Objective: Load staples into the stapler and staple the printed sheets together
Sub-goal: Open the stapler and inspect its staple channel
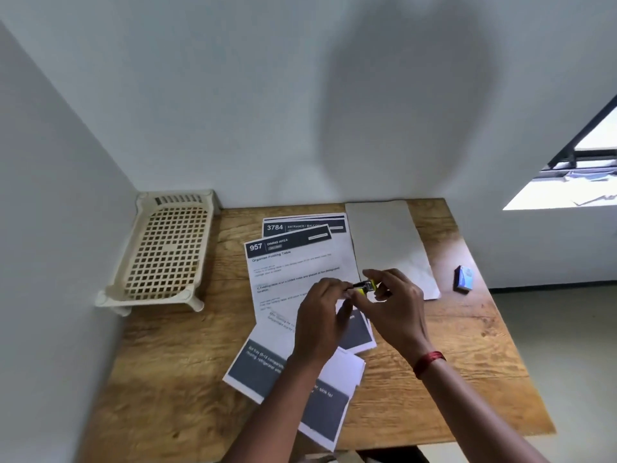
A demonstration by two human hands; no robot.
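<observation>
Front printed sheet (293,272): "957 DINING AREA", heading "Organize Folding Table" (body text blurred). Rear printed sheet (337,225): "3784 ENTRANCE / BALCONY".

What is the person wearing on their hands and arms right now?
The left hand and right hand are bare, no gloves. The left forearm and right forearm are bare too, no sleeves in view. The only item worn is a red thread band wound round the right wrist; the left wrist shows none.

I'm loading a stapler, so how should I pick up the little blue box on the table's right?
Probably from above with the right hand, pinching the blue box across its long sides: it lies alone on the table, both sides free.
</observation>
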